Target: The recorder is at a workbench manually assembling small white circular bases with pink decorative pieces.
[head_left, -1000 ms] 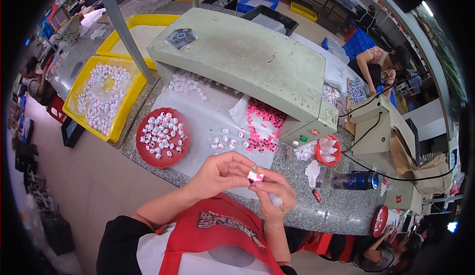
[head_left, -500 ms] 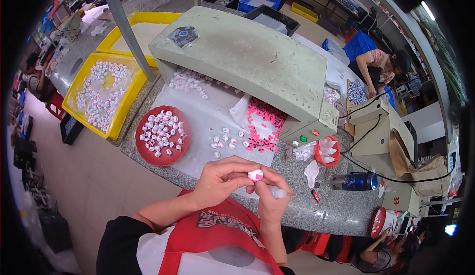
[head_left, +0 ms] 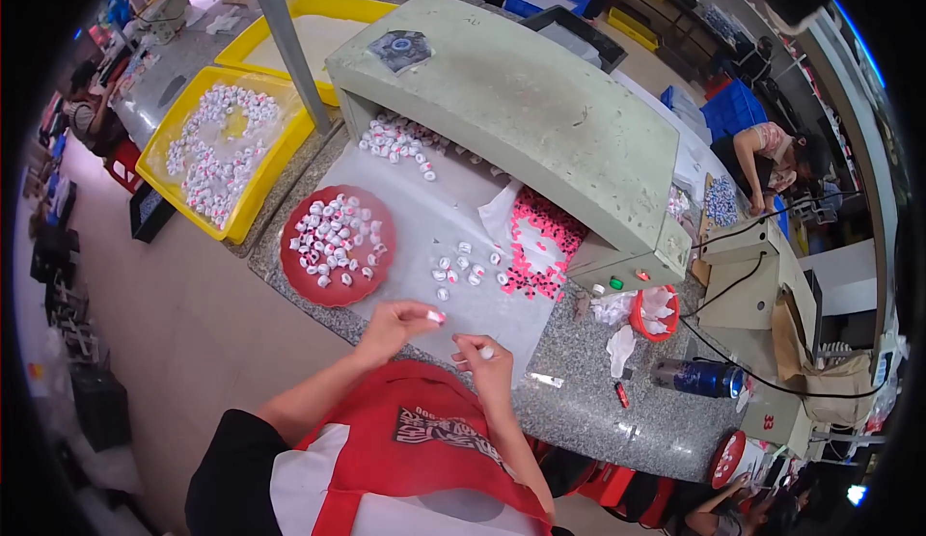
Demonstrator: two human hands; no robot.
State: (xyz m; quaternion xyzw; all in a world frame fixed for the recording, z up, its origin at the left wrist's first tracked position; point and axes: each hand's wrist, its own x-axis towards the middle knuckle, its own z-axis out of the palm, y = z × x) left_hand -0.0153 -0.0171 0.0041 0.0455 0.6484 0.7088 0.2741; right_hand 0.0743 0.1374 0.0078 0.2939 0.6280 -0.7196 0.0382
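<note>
My left hand (head_left: 394,331) is closed, pinching a small white piece with pink on it (head_left: 435,317) at its fingertips. Beside it, my right hand (head_left: 490,367) is closed around a whitish object (head_left: 487,353); the fingers hide most of it, so its kind does not show. Both hands hover at the front edge of a white sheet (head_left: 410,232). Several loose white pieces (head_left: 463,271) lie beyond them on the sheet. To the left stands a red scalloped bowl (head_left: 333,293) filled with similar white-and-pink pieces.
A pale green box-shaped machine (head_left: 521,102) arches over the sheet, with pink-and-black pieces (head_left: 540,237) under it. A yellow tray (head_left: 246,218) of white pieces stands far left. At right are a red cup (head_left: 656,329) with tissues, a blue bottle (head_left: 699,379) and a black cable (head_left: 752,382).
My hands have drawn apart. The left now holds the small white-and-pink piece away from the right, which keeps its whitish object. The whole view has shifted slightly.
</note>
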